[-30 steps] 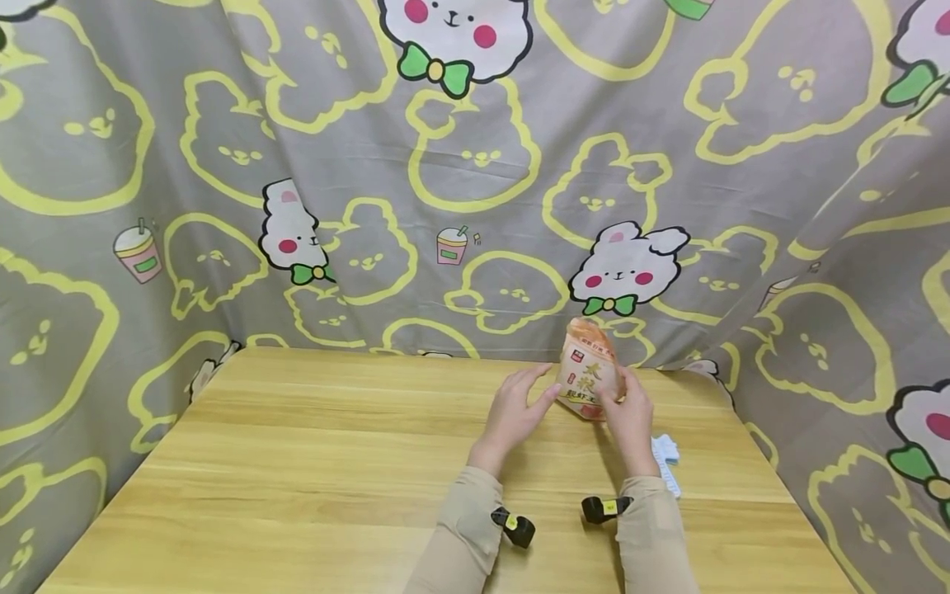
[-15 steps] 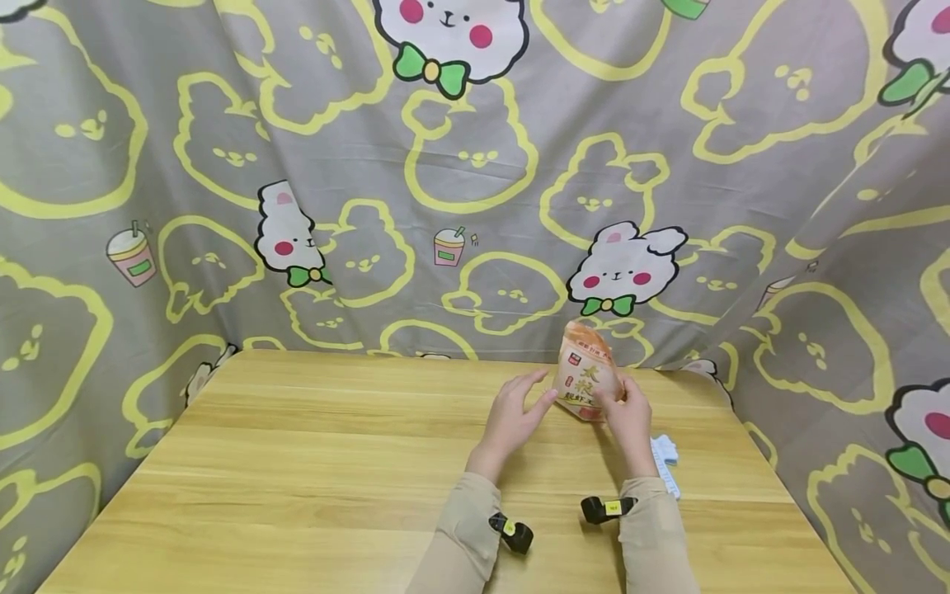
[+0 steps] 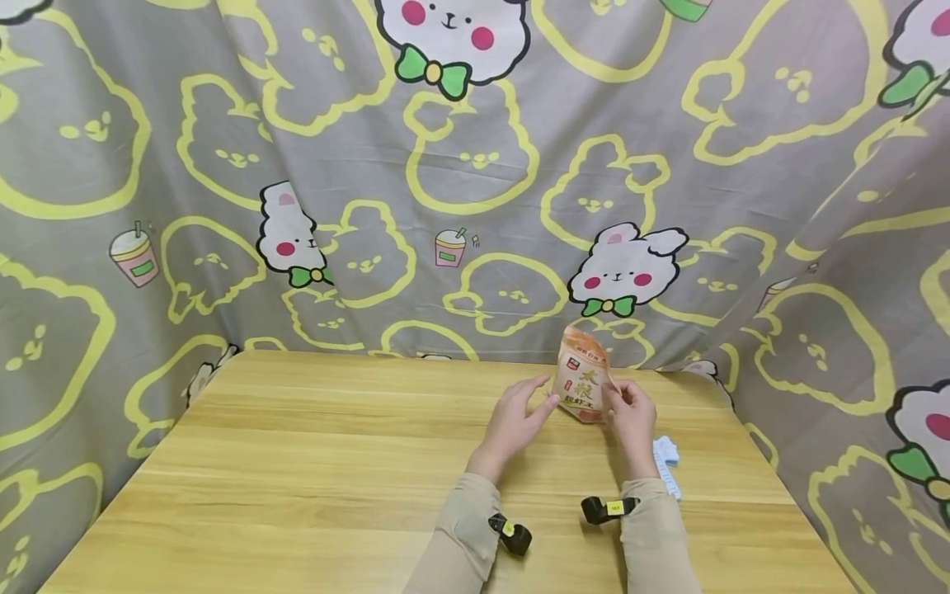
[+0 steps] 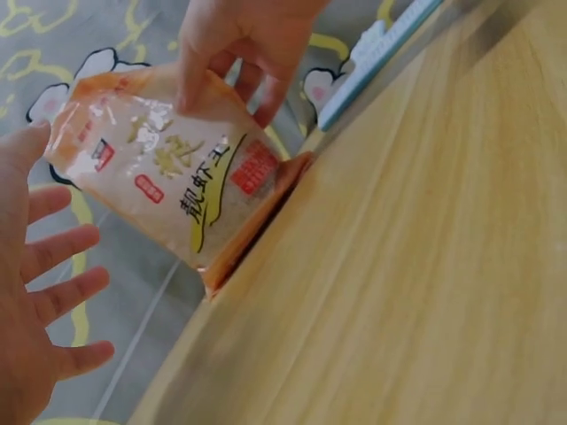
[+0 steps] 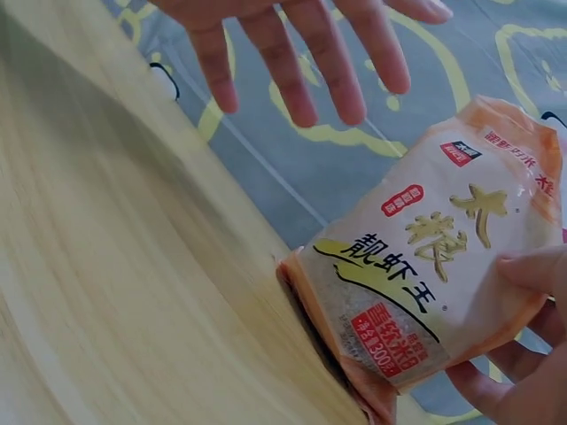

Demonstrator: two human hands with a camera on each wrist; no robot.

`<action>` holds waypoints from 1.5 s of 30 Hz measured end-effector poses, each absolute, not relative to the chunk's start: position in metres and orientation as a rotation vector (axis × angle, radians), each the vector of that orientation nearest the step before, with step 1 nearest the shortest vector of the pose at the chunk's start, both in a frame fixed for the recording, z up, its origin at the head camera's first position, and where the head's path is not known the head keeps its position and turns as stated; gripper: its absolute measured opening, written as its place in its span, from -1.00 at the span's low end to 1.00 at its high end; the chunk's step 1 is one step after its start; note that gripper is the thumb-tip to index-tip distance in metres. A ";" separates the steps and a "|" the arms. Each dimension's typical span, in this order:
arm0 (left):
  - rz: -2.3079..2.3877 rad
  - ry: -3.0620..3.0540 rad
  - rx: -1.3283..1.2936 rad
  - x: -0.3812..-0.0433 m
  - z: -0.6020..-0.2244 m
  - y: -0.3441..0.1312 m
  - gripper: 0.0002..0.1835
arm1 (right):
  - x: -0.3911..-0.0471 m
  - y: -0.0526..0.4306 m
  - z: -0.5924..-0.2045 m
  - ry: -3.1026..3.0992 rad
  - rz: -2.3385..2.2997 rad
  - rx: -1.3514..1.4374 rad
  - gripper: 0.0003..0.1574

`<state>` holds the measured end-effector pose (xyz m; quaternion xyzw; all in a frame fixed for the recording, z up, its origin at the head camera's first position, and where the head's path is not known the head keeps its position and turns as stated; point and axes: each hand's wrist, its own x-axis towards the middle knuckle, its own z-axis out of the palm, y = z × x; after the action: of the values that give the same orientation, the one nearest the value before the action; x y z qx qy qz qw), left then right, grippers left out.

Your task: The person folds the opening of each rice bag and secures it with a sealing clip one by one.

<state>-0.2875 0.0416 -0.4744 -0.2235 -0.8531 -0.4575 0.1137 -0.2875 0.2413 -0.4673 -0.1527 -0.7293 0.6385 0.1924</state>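
Observation:
A small bag of rice (image 3: 582,379) in orange and white plastic stands on its bottom edge near the back of the table, its top leaning to the left. My right hand (image 3: 632,417) pinches its right side; in the right wrist view the thumb (image 5: 536,268) lies on the printed front and the fingers (image 5: 487,385) go behind. On the opposite side is my left hand (image 3: 512,421), fingers spread. The left wrist view shows these fingers (image 4: 71,297) straight and apart from the front, with the thumb tip close to the bag's upper corner.
A light blue strip (image 3: 665,466) with a bumpy end and ruler-like marks lies on the wooden table (image 3: 297,462), right of my right wrist. Behind the table hangs a grey curtain (image 3: 356,157) with cartoon prints. Each wrist wears a black camera (image 3: 512,535).
The bag's top has dipped slightly and swung left. My right fingers have shifted outward to the bag's right edge. The left hand has stayed nearly still.

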 end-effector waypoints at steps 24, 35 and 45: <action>-1.504 -2.567 -0.704 -0.293 -0.484 0.042 -0.30 | -0.291 0.233 -0.467 -1.832 1.950 -0.464 -0.72; -1.534 -2.562 -0.687 -0.293 -0.484 0.040 -0.33 | -0.289 0.230 -0.461 -1.826 2.047 -0.465 -0.72; -1.614 -2.496 -0.686 -0.293 -0.483 0.040 -0.36 | -0.288 0.229 -0.453 -1.958 1.869 -0.357 -0.76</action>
<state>-0.2933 0.0400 -0.4831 -0.2247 -0.8174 -0.5285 0.0454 -0.2878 0.2294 -0.4535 -0.1281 -0.7021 0.6700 0.2042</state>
